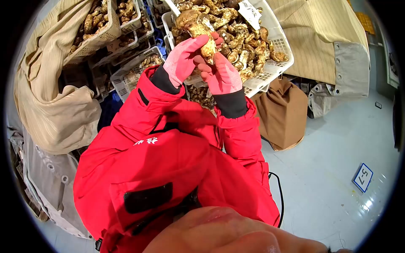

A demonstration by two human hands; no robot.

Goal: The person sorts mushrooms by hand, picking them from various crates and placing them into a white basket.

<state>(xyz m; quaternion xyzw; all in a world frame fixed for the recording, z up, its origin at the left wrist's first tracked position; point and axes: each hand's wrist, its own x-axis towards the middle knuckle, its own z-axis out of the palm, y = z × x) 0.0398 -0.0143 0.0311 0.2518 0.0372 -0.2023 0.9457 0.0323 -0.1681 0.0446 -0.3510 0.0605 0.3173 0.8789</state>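
Observation:
Both of my hands wear pink gloves with dark cuffs. A large brown-capped mushroom (196, 26) with a pale, mottled stem is held between them over the near edge of a white plastic basket (284, 67). My left hand (185, 57) has its fingers around the stem from the left. At the lower tip of the stem, the fingers of my right hand (222, 75) are pressed against it. Many smaller mushrooms (240, 40) fill the basket, and a white paper label (249, 15) with handwriting lies on them.
More white baskets (113, 31) of mushrooms are stacked at the left, partly under beige cloth (38, 80). Another beige cloth (316, 38) hangs at the right, above a brown bag (283, 111). A "5-7" sign (363, 178) is on the grey floor, and a black cable (281, 194) runs beside me.

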